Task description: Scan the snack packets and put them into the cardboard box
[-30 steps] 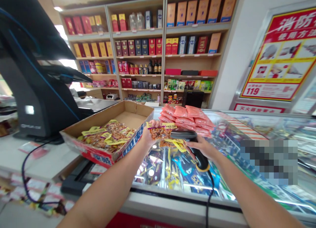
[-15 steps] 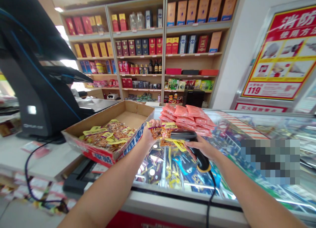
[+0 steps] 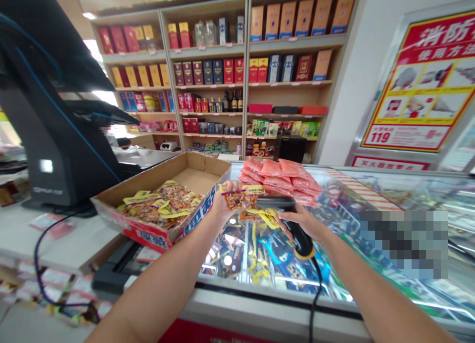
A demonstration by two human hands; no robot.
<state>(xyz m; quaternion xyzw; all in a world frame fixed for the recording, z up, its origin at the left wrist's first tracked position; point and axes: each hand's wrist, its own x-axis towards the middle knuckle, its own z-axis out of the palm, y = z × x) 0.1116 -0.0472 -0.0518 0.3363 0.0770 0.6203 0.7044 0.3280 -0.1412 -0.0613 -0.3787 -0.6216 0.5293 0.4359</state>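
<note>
My left hand [image 3: 222, 204] is closed on a small snack packet [image 3: 243, 198] with a yellow header, held up over the glass lid of a freezer [image 3: 334, 264]. My right hand [image 3: 302, 221] grips a black barcode scanner [image 3: 285, 212] with an orange band; its head sits right beside the packet. More yellow-headed packets [image 3: 260, 215] hang under the scanner. The scanner's black cable [image 3: 315, 293] drops down toward me.
A cardboard box [image 3: 163, 197] with several similar snack packets rests left of my hands. A stack of pink packets [image 3: 282, 177] lies on the freezer lid behind them. A black till screen [image 3: 48, 110] stands at the left. Shelves of boxes and bottles [image 3: 222, 71] fill the back wall.
</note>
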